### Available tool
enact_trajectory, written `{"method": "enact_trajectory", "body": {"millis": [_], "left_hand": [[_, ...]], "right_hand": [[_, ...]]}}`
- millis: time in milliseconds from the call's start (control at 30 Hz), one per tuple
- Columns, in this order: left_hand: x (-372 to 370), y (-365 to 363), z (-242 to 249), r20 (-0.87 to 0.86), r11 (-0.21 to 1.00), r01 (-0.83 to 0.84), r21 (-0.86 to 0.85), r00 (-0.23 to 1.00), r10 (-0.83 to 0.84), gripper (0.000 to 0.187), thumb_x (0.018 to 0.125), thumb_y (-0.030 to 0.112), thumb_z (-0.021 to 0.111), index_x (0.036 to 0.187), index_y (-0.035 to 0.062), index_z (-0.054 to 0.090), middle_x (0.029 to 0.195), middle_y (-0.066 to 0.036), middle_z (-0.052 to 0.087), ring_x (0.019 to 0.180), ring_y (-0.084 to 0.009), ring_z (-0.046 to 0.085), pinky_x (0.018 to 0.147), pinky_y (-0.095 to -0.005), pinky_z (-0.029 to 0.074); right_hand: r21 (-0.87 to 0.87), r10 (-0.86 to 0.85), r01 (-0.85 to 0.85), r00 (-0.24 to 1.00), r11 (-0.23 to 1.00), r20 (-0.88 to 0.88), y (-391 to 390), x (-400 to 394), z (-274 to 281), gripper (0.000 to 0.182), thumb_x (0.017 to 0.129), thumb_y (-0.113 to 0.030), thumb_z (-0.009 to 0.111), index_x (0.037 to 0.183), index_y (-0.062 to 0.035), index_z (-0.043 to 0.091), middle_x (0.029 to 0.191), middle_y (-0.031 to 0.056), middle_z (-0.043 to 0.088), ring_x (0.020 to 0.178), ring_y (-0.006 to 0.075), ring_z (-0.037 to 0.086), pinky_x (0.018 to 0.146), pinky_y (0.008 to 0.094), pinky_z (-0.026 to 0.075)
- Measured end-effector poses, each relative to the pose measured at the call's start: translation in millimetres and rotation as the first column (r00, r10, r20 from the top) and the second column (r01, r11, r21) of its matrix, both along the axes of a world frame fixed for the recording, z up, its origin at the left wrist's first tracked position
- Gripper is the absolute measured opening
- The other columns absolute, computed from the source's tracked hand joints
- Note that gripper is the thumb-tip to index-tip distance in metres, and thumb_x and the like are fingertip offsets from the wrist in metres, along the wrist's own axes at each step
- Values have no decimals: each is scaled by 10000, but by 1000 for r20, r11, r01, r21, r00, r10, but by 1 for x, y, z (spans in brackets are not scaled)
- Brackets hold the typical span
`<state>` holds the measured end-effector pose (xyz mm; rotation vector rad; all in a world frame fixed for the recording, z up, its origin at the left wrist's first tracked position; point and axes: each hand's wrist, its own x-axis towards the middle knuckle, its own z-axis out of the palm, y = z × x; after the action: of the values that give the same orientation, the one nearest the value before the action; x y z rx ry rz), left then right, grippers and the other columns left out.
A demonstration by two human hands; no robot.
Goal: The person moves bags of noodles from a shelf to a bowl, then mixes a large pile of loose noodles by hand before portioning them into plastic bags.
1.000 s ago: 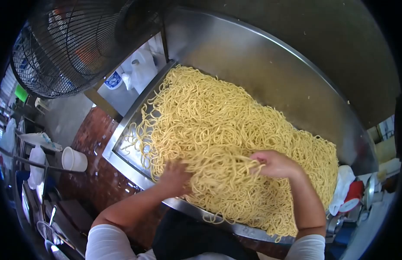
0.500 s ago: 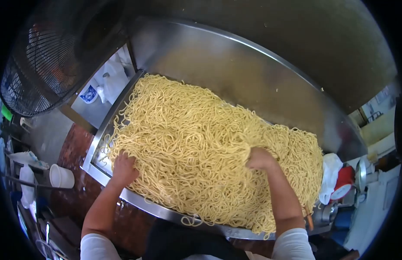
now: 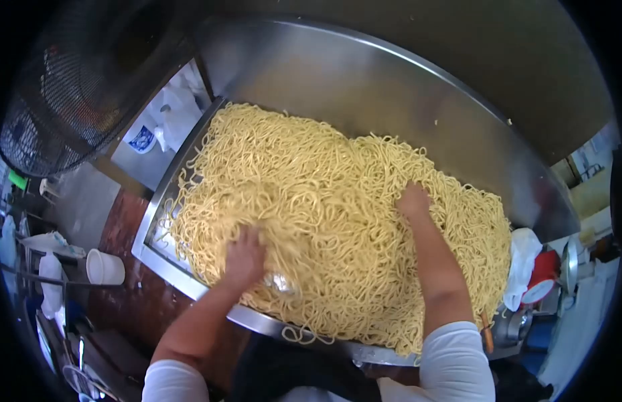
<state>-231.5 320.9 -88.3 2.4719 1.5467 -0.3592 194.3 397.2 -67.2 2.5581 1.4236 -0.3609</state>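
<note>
A wide heap of yellow noodles (image 3: 324, 221) fills a shallow metal tray-like table (image 3: 190, 287) in front of me. My left hand (image 3: 246, 258) is at the near left part of the heap, its fingers stretched out against noodles that blur with motion. A shiny bare patch shows just right of that hand. Farther up the heap, on the right side, my right hand (image 3: 414, 199) is sunk in the noodles with its fingers curled into them; the fingertips are hidden.
A tall metal panel (image 3: 378, 87) rises behind the noodles. A caged fan (image 3: 63, 114) stands at left, above a white bucket (image 3: 105, 268). Near the right end are a white plastic bag (image 3: 522, 261), a red scale (image 3: 542, 275) and a wooden handle (image 3: 487, 333).
My left hand has moved right and inward from the tray's left edge, stirring up noodles. My right hand has reached farther away, up the heap. The view has shifted slightly.
</note>
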Motion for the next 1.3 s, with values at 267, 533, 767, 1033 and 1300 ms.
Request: {"method": "enact_trajectory", "body": {"millis": [267,533,767,1033,1300], "left_hand": [[-33,15,30,0,998,32,-46,1000,-32,592,684,475,735,1147,108,686,1499,-182,352,1391,-396,305,1140,-621,148],[-16,-26,29,78,983,87,-159,994,-75,704,702,621,673,1193,118,675,1504,-201,349,1411,-412,269,1151,-625,102],[-28,-44,26,178,997,-64,-49,981,71,601,708,516,721,1165,128,683,1543,-191,283,1443,-408,202,1163,-602,92],[-37,-44,19,275,998,-65,-24,959,69,604,690,523,728,1118,97,703,1538,-229,274,1442,-425,181,1167,-583,88],[-52,-23,30,420,988,23,-150,906,42,602,758,556,687,1077,46,710,1493,-256,351,1404,-453,266,1160,-578,108]], "right_hand": [[-117,439,-456,887,882,-142,-182,-60,42,884,769,-530,704,1454,-71,383,1498,304,281,1442,473,117,1156,571,158],[-169,349,-358,934,918,-83,-107,-62,-20,847,685,-323,810,1387,-5,458,1533,269,227,1427,469,141,1134,579,215],[47,242,-243,970,969,14,-105,-62,-91,665,801,-278,694,1385,-32,493,1559,237,205,1435,461,138,1116,573,263],[-205,396,-422,905,883,-158,-159,-79,31,733,743,-486,720,1366,-141,547,1543,240,258,1439,462,151,1139,539,254],[301,117,50,851,952,-512,-163,56,89,384,810,-313,731,1116,-83,699,1071,131,709,958,261,685,852,352,528]]}}
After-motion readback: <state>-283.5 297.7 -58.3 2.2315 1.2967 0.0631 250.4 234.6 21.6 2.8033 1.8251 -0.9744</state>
